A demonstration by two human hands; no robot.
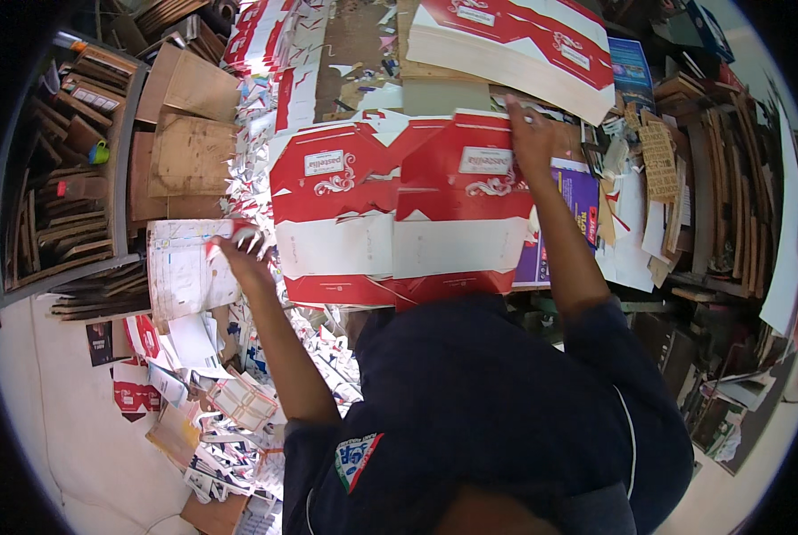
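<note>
Two printed carton blanks, red and white, lie side by side in front of me: a left carton blank and a right carton blank, each seemingly atop a stack. My left hand is off to the left, above the scrap heap, its fingers closed on small red-and-white paper scraps. At the far right corner of the right blank is my right hand. Its fingers are stretched out and apart, beside the blank's edge; whether they touch it I cannot tell.
A tall stack of red-and-white blanks stands at the back. White paper offcuts pile up along the left. Shelves of wooden boards stand at far left, with more boards at right. A purple printed sheet lies beside the right blank.
</note>
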